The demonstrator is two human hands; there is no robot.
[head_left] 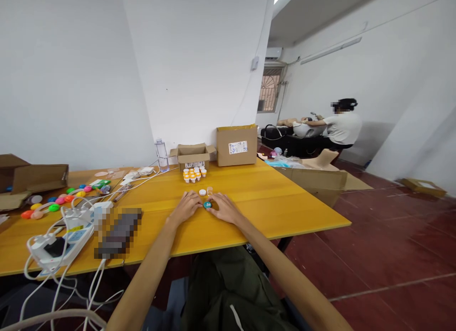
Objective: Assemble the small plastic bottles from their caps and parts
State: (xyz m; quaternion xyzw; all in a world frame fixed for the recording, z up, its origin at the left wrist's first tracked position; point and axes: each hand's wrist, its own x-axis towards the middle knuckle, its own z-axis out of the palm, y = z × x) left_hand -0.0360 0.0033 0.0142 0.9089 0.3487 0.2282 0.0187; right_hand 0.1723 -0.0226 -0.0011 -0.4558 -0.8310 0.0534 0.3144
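A small round teal piece (207,204) with a light mark on it lies at the table's middle, between my two hands. My left hand (185,205) touches its left side with the fingertips, the fingers bent. On its right side rests my right hand (223,207), thumb and fingertips near the piece. Just beyond them are a white round lid (203,192) and a small clear, orange-tinted container (210,190). Farther back stand several small white and orange bottles (194,175) in a cluster.
Behind the bottles are an open cardboard box (192,155) and a taller closed box (236,146). A clear bottle (161,155), cables, a power strip (76,236), a dark pixelated device (119,233) and colourful balls occupy the left. Another person (342,127) sits far right.
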